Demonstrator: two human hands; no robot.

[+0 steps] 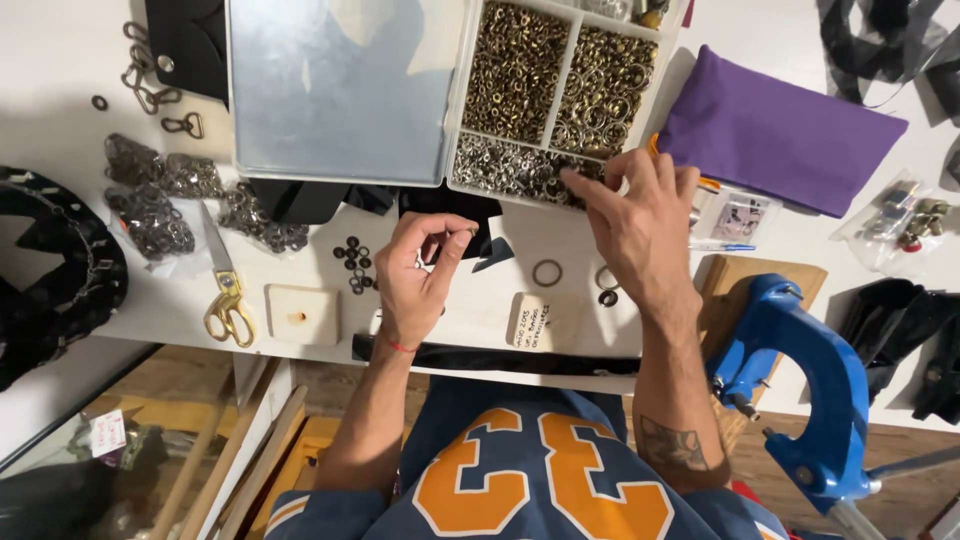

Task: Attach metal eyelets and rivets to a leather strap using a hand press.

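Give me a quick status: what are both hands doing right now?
Left hand pinching a small brass eyelet. Right hand picking in the clear plastic compartment box, silver eyelet section. Nothing blocking.

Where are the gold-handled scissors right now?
In the head view, the gold-handled scissors lie on the white table left of the person's left hand, beside a small pale wooden block, below bagged dark metal rings.
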